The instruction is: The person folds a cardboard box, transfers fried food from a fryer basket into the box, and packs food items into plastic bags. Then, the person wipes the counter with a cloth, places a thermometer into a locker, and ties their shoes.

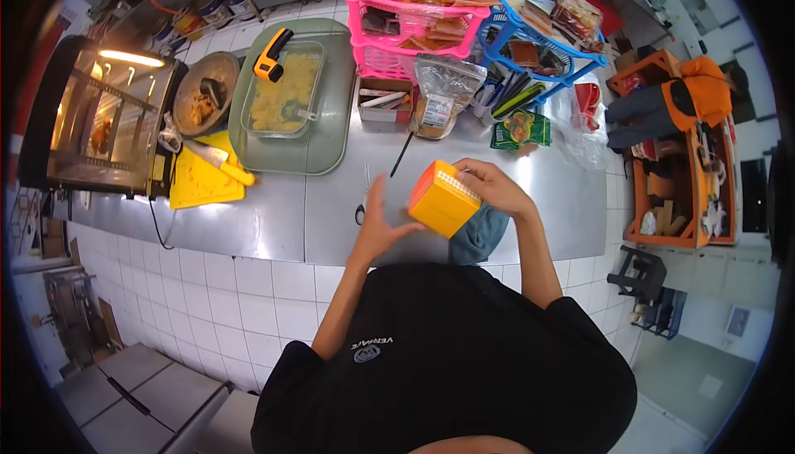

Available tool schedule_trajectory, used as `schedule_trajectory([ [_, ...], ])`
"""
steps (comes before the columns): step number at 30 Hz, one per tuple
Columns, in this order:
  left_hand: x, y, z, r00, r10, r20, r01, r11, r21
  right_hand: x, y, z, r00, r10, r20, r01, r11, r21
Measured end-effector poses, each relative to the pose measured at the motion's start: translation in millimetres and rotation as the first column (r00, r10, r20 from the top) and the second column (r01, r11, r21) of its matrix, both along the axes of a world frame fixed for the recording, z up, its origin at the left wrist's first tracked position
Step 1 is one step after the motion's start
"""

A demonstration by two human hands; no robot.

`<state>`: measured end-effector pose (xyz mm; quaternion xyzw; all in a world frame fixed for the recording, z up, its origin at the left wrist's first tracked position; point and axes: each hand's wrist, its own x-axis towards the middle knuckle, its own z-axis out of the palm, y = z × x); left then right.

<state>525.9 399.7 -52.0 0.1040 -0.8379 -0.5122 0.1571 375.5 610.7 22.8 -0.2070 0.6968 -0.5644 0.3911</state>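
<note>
A yellow box (445, 208) with a reddish end is held tilted above the steel table, in front of my body. My right hand (490, 184) grips its upper right edge, fingers over the white-patterned strip. To the left of the box is my left hand (381, 224), fingers spread, thumb stretched toward the box's lower left corner; whether the thumb touches it I cannot tell. A dark teal cloth (480, 234) lies under and right of the box. Scissors (361, 212) lie on the table by my left hand.
Left: lit glass oven (103, 127), metal bowl (192, 99), yellow board (199, 189) with a knife, green tray (330, 135) with a food container. Behind: pink basket (373, 33), blue basket (571, 69), plastic pouch (447, 81), green packet (520, 129). A person in orange (705, 94) bends at right.
</note>
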Motion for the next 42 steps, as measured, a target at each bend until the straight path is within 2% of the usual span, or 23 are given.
schedule_trajectory([
  [2,-12.7,11.3,16.1,0.941,-0.332,0.067,0.275,0.863,0.424,2.2,-14.0,-19.6,0.996,-0.075,0.057,0.078,0.996,-0.042],
  [4,-26.2,17.9,6.4,0.938,-0.344,0.049,0.272,0.814,0.513,1.3,-21.8,-34.1,0.982,-0.184,-0.039,0.181,0.981,-0.075],
  [6,-37.1,9.1,-8.5,0.939,-0.343,0.037,0.256,0.763,0.593,-5.7,-18.8,-52.4,0.861,-0.505,-0.057,0.5,0.862,-0.082],
  [8,-45.8,-10.9,-14.2,0.98,-0.198,0.034,0.142,0.801,0.582,-8.8,-6.6,-69.0,0.82,-0.554,-0.145,0.561,0.828,0.005],
  [10,-56.5,-33.2,-16.0,0.974,-0.187,0.127,0.077,0.803,0.591,-1.7,15.0,-104.2,0.648,-0.253,-0.718,0.637,0.696,0.33],
  [11,-63.9,-44.2,-20.7,0.982,-0.135,0.135,0.006,0.73,0.684,8.2,22.9,-112.4,0.744,-0.156,-0.649,0.595,0.597,0.538],
  [13,-86.8,-55.7,-23.8,0.987,-0.081,0.137,-0.052,0.649,0.759,33.2,34.0,-128.3,0.793,-0.082,-0.604,0.55,0.524,0.65],
  [14,-94.3,-60.7,-22.4,0.988,-0.056,0.141,-0.06,0.709,0.703,45.3,35.7,-135.7,0.84,0.0,-0.542,0.484,0.45,0.75],
  [16,-103.6,-70.6,-33.9,0.988,0.014,0.155,-0.11,0.767,0.632,62.8,36.8,-145.2,0.81,-0.013,-0.587,0.523,0.469,0.711],
  [17,-110.4,-71.9,-56.3,0.98,0.112,0.162,-0.148,0.96,0.238,67.0,38.0,-149.4,0.775,-0.037,-0.631,0.57,0.472,0.673],
  [18,-117.8,-79.5,-67.1,0.97,0.203,0.136,-0.173,0.964,-0.203,66.1,41.6,-153.6,0.776,-0.017,-0.631,0.554,0.499,0.667],
  [20,-130.6,-96.7,-35.9,0.975,0.221,0.018,-0.205,0.93,-0.304,64.5,53.4,-165.9,0.748,-0.061,-0.661,0.571,0.567,0.594],
  [22,-162.2,-145.4,21.5,0.913,0.285,-0.291,-0.377,0.862,-0.338,63.8,61.5,-184.5,0.7,-0.088,-0.709,0.622,0.562,0.545],
  [24,-200.9,-209.8,22.1,0.784,0.302,-0.543,-0.593,0.623,-0.51,65.4,60.9,-181.5,0.709,-0.054,-0.703,0.612,0.543,0.575],
  [26,-224.2,-260.4,24.7,0.795,0.552,-0.253,-0.505,0.369,-0.78,66.0,59.0,-156.3,0.677,-0.09,-0.73,0.664,0.501,0.554],
  [28,-237.7,-299.0,18.4,0.866,0.495,0.074,-0.33,0.676,-0.659,62.6,64.7,-140.8,0.799,-0.157,-0.581,0.562,0.538,0.628],
  [32,-252.8,-330.1,3.2,0.872,0.455,0.179,-0.129,0.568,-0.813,74.1,71.5,-152.9,0.748,-0.358,-0.559,0.66,0.494,0.567],
  [33,-255.0,-330.7,0.5,0.836,0.498,0.23,-0.081,0.527,-0.846,80.3,69.2,-160.1,0.719,-0.323,-0.615,0.685,0.482,0.547],
  [35,-249.8,-314.6,14.6,0.796,0.539,0.276,-0.151,0.619,-0.771,94.6,64.9,-166.0,0.679,-0.301,-0.669,0.72,0.448,0.529],
  [37,-253.4,-331.9,13.2,0.825,0.441,0.354,-0.032,0.661,-0.75,113.5,55.4,-163.6,0.651,-0.052,-0.757,0.682,0.477,0.554],
  [38,-253.8,-337.2,11.0,0.852,0.391,0.349,-0.023,0.693,-0.72,122.9,57.4,-163.6,0.651,-0.077,-0.755,0.698,0.452,0.555],
  [41,-243.6,-334.8,15.5,0.9,0.364,0.241,-0.112,0.725,-0.68,139.3,74.4,-151.9,0.659,0.174,-0.732,0.507,0.616,0.603],
  [42,-244.1,-344.9,8.7,0.924,0.286,0.255,-0.111,0.837,-0.535,139.5,89.0,-155.3,0.657,0.159,-0.737,0.527,0.601,0.6],
])
